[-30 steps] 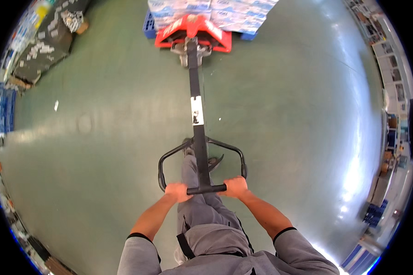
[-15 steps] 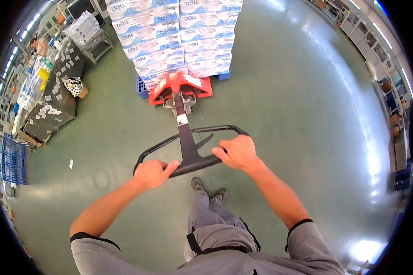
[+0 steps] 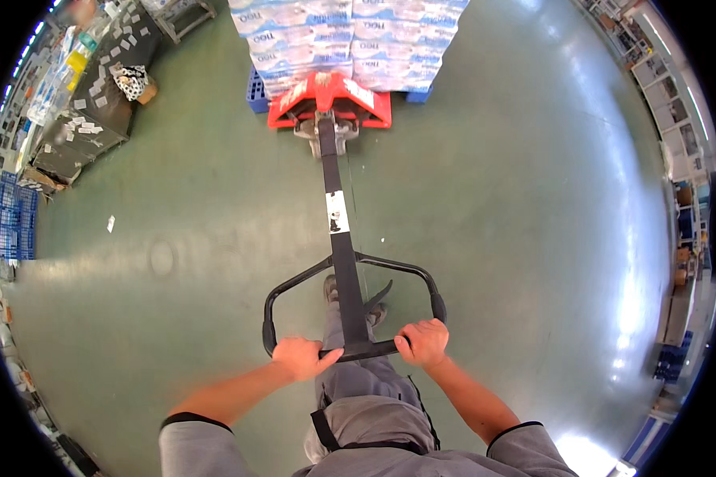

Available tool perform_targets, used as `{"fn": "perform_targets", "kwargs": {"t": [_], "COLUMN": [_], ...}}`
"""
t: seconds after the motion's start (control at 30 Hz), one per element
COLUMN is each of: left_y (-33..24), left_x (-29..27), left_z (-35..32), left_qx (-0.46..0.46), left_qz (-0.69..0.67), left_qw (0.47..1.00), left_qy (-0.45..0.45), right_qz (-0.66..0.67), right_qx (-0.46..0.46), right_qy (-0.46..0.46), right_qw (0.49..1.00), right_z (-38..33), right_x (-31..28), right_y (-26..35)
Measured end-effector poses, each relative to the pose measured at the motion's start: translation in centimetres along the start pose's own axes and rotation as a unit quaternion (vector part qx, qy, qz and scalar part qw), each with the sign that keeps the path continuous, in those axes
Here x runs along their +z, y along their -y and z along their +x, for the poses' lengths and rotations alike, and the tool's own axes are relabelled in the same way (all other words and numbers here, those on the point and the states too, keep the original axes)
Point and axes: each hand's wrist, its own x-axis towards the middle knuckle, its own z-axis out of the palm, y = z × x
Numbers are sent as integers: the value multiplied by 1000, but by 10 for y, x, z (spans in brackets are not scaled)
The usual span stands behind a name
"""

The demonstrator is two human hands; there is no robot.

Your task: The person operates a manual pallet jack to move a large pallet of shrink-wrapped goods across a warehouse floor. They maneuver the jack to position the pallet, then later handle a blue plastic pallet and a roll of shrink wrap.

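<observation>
My left hand (image 3: 301, 358) and my right hand (image 3: 423, 342) are both wrapped round the near bar of a black loop handle (image 3: 270, 306), one on each side of the shaft. This is the handle of a pallet jack (image 3: 326, 89) with a red body. Its long dark shaft (image 3: 344, 274) runs away from me, tilted toward my waist. A curved black lever (image 3: 380, 296) sits inside the loop, right of the shaft. Behind the red body, wrapped white-and-blue packs (image 3: 298, 40) stand stacked on a blue pallet (image 3: 256, 94). The jack's forks are hidden.
A dark workbench (image 3: 95, 119) dotted with white labels stands on the left, with a cardboard box (image 3: 147, 91) beside it. Blue crates (image 3: 16, 215) are stacked further left. Shelving (image 3: 672, 119) lines the right. A paper scrap (image 3: 110, 224) lies on the green floor (image 3: 517, 222).
The handle and both hands have come down closer to my body, and the shaft leans lower. The loaded jack sits higher in view and a little to the right. Both hands have kept their grip.
</observation>
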Motion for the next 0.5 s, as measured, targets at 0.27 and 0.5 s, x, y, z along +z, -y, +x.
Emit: {"fn": "perform_targets", "kwargs": {"t": [0.27,0.5], "left_y": [28,23], "left_x": [119,137], "left_z": [91,107], "left_qx": [-35,-147], "left_qz": [-7,-69], "left_qw": [997,977], "left_qy": [61,138], "right_qz": [-51,-72], "right_qx": [71,173], "right_qy": [215,479], "right_qw": [973,858], "right_z": [-72,-58], "right_x": [111,97], "right_y": [-46,-46]}}
